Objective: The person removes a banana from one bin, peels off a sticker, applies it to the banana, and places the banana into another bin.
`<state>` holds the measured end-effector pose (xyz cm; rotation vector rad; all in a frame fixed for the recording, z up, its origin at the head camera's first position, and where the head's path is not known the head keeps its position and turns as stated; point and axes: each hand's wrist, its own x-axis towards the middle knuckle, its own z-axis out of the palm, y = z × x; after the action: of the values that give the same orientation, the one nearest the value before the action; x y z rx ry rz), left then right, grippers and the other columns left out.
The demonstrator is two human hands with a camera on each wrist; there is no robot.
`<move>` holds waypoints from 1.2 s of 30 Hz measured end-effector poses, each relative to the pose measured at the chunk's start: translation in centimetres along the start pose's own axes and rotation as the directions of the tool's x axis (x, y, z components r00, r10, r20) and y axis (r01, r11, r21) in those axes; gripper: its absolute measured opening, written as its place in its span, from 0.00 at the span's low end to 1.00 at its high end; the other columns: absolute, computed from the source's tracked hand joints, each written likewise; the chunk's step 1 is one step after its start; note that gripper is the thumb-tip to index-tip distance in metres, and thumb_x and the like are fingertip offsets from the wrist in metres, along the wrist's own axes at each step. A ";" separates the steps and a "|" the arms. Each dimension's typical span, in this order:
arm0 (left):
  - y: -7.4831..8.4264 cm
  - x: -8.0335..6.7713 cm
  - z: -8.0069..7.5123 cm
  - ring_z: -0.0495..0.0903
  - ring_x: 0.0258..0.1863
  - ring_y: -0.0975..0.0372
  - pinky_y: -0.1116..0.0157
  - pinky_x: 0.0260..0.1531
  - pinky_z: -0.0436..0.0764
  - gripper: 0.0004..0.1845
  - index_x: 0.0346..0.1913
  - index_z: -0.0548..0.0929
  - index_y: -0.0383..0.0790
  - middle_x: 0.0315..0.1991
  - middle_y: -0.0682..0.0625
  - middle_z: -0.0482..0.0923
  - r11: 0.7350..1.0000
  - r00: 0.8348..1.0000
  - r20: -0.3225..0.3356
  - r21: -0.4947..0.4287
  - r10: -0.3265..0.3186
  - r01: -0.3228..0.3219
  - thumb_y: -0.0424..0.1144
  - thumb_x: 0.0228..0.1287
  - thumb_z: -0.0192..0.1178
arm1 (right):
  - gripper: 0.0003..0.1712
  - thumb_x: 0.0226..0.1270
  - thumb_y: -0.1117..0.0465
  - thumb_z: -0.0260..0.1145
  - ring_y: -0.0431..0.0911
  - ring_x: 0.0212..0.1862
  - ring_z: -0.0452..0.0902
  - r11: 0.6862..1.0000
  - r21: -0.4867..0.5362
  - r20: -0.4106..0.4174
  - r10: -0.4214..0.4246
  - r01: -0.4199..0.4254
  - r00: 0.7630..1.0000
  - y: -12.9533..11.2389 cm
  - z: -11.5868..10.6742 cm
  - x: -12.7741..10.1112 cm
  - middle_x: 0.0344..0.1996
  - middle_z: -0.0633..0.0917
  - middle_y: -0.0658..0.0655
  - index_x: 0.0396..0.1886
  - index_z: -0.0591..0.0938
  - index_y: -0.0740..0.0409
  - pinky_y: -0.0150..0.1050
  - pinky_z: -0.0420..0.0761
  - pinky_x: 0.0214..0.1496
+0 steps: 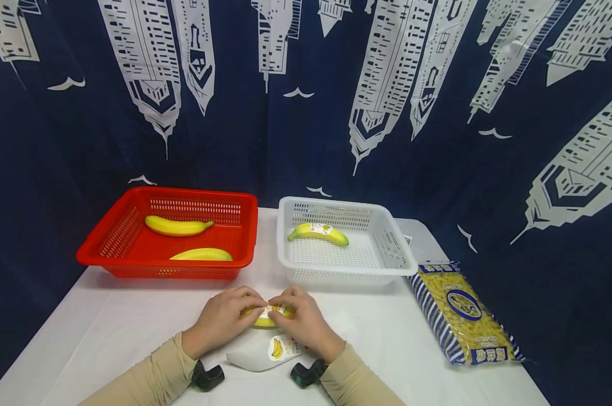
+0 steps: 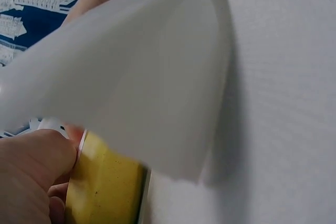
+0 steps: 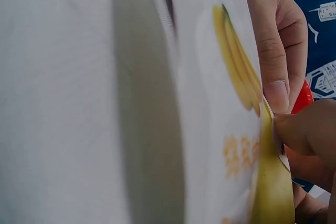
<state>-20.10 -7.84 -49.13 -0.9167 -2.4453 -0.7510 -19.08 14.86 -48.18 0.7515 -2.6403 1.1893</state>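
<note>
Pinching a banana (image 1: 265, 318) between both hands, I hold it low over the white tabletop (image 1: 108, 332), just in front of the two baskets. My left hand (image 1: 224, 318) curls its fingers round one end, and my right hand (image 1: 306, 322) pinches the sticker (image 1: 272, 309) against the peel. A white backing sheet (image 1: 265, 354) with another banana label curls beneath my wrists. I judge the fruit light, smooth and easily bruised, best held gently at its ends; the sticker is thin, floppy and better handled by its edge.

bananas (image 1: 178, 226): 4 | baskets (image 1: 133, 225): 2 | pasta bag (image 1: 463, 313): 1 | sticker sheet (image 1: 265, 355): 1
</note>
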 end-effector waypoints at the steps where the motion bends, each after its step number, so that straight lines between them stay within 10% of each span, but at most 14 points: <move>1: 0.0 0.0 0.0 0.82 0.42 0.68 0.65 0.38 0.83 0.05 0.42 0.91 0.57 0.41 0.65 0.83 1.000 1.000 0.005 0.007 -0.003 0.003 0.46 0.63 0.72 | 0.10 0.65 0.60 0.74 0.38 0.42 0.74 1.000 -0.008 0.006 -0.004 0.004 1.000 0.0 0.0 0.0 0.37 0.78 0.45 0.46 0.90 0.51 0.32 0.75 0.46; 26: 0.0 -0.1 -0.8 0.83 0.45 0.65 0.60 0.42 0.84 0.14 0.48 0.90 0.56 0.44 0.62 0.86 0.992 0.997 0.079 0.122 0.014 -0.023 0.56 0.65 0.69 | 0.25 0.74 0.46 0.66 0.50 0.63 0.72 0.953 -0.236 0.168 -0.151 0.189 0.974 1.0 -1.5 -0.5 0.61 0.82 0.54 0.65 0.83 0.50 0.55 0.69 0.62; 36: 0.2 -0.2 -0.9 0.83 0.42 0.64 0.61 0.38 0.83 0.17 0.51 0.91 0.57 0.42 0.61 0.85 0.988 0.996 0.088 0.155 -0.024 0.010 0.56 0.63 0.70 | 0.27 0.79 0.44 0.59 0.50 0.67 0.72 0.880 -0.442 0.196 -0.093 0.173 0.976 0.1 -1.6 -0.6 0.66 0.81 0.54 0.70 0.79 0.49 0.53 0.68 0.61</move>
<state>-19.62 -8.32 -48.52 -0.8879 -2.5508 -0.5270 -18.70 16.31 -47.41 0.9504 -2.7821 0.4467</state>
